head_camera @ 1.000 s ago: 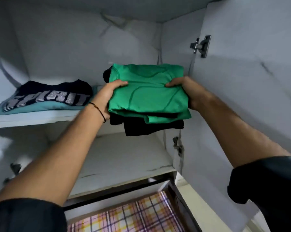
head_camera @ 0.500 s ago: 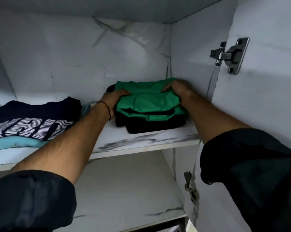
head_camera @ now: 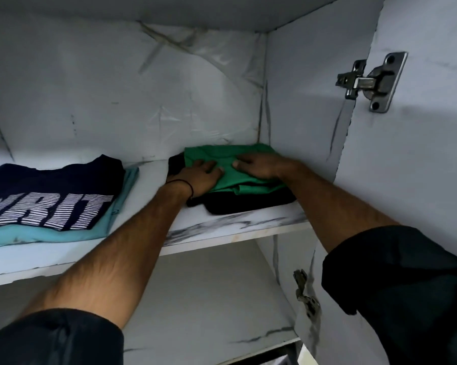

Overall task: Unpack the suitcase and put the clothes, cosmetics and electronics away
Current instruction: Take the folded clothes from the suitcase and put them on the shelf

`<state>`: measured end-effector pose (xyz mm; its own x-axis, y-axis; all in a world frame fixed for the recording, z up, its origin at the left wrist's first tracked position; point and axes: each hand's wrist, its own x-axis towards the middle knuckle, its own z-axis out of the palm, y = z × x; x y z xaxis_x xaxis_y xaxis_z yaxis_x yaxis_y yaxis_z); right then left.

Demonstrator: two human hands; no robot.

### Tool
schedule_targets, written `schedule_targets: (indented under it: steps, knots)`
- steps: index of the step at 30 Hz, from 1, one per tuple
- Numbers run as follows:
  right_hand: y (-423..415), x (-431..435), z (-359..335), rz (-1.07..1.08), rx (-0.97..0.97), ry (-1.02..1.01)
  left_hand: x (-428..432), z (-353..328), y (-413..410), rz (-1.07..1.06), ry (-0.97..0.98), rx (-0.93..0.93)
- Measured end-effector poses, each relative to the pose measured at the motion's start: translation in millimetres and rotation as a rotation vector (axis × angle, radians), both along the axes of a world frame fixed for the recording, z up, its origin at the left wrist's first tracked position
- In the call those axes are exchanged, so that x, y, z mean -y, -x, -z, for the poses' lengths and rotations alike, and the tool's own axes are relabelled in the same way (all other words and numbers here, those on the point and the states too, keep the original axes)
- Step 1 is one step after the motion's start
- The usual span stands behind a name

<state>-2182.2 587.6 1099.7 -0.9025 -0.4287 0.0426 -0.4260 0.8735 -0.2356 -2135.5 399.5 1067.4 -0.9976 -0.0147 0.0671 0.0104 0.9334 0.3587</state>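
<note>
A folded green shirt (head_camera: 222,156) lies on top of a folded black garment (head_camera: 243,202) in the right back corner of the upper wardrobe shelf (head_camera: 222,227). My left hand (head_camera: 199,176) lies flat on the green shirt's left part, fingers stretched out. My right hand (head_camera: 261,165) presses flat on its right part. The two hands' fingertips nearly meet in the middle of the shirt.
A navy shirt with white striped lettering (head_camera: 48,198) lies on a teal garment (head_camera: 64,234) at the shelf's left. A lower shelf (head_camera: 209,312) sits beneath. The open door with a metal hinge (head_camera: 372,80) stands at the right.
The stack went from held in the air onto the upper shelf and was pushed into the right corner. Both hands moved from gripping its sides to lying flat on top.
</note>
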Motion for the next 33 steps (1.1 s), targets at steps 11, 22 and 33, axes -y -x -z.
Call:
schedule_targets:
  steps: [11,22,33]
  knots:
    - [-18,-17,24,0.034,-0.033,0.182,7,16,-15,-0.019,-0.069,-0.033]
    - [-101,-13,13,0.154,-0.199,0.449,10,9,-91,-0.055,-0.436,-0.450]
    - [-317,32,115,-0.085,0.020,1.042,7,93,-316,-0.099,-0.843,-0.585]
